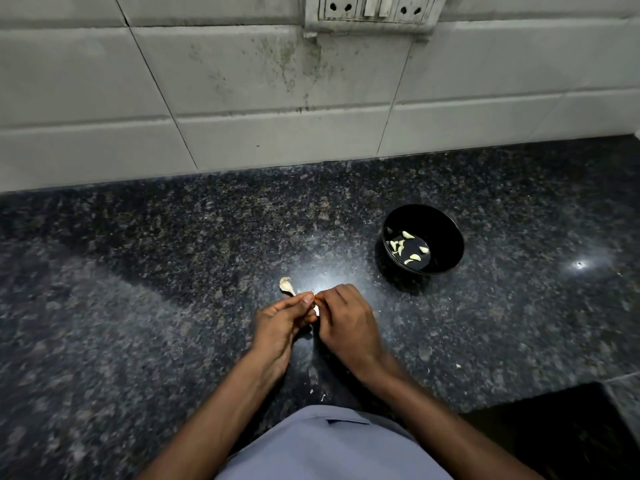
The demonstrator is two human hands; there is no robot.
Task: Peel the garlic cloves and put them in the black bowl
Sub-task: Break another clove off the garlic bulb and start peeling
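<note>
On the dark speckled worktop (pixel 173 271), right of centre, we see the black bowl (pixel 446 237) standing upright with several peeled cloves (pixel 408 249) lying loose on its bottom. Nearer to us, our left hand (pixel 280 322) and right hand (pixel 346 320) meet just above the worktop, well apart from the bowl. Between them we hold one garlic clove (pixel 316 310), mostly hidden; the fingers of both hands are curled and pinched on it, our left thumb pressed on top. A dry garlic stem (pixel 287 285) lies on the worktop just behind our left fingers. Small bits of skin (pixel 458 366) are scattered nearby. Behind stands a tiled wall (pixel 242 98) with a socket panel (pixel 370 12).
</note>
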